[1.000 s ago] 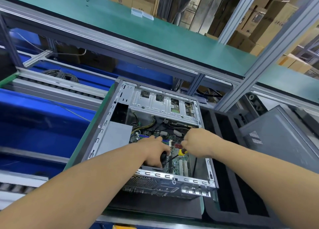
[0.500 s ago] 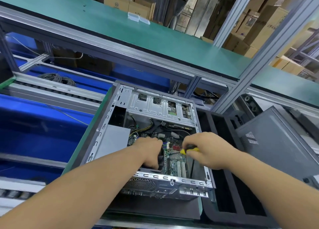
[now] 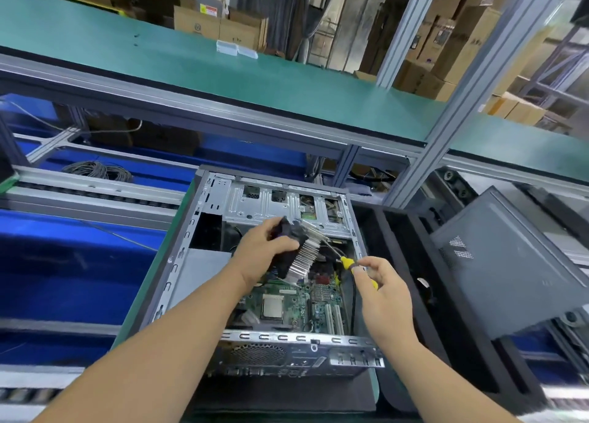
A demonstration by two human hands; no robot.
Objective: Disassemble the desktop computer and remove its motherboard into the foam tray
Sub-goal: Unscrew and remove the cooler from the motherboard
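An open desktop case (image 3: 178, 263) lies on its side on the bench. Inside it the green motherboard (image 3: 296, 308) shows its bare processor (image 3: 272, 306). My left hand (image 3: 264, 247) grips a finned heatsink with a black fan (image 3: 301, 247) and holds it above the board, tilted. My right hand (image 3: 382, 285) pinches a yellow-and-black screwdriver (image 3: 349, 264) over the right side of the case, its shaft pointing toward the heatsink. The black foam tray (image 3: 398, 231) sits to the right of the case.
A grey side panel (image 3: 510, 263) leans over the foam tray at right. Blue conveyor bins (image 3: 63, 263) and a coil of cable (image 3: 98, 170) lie to the left. A green shelf (image 3: 223, 72) on aluminium posts spans overhead behind the case.
My left hand has lifted the heatsink and fan up off the motherboard, uncovering the processor. My right hand drew back to the right with the screwdriver.
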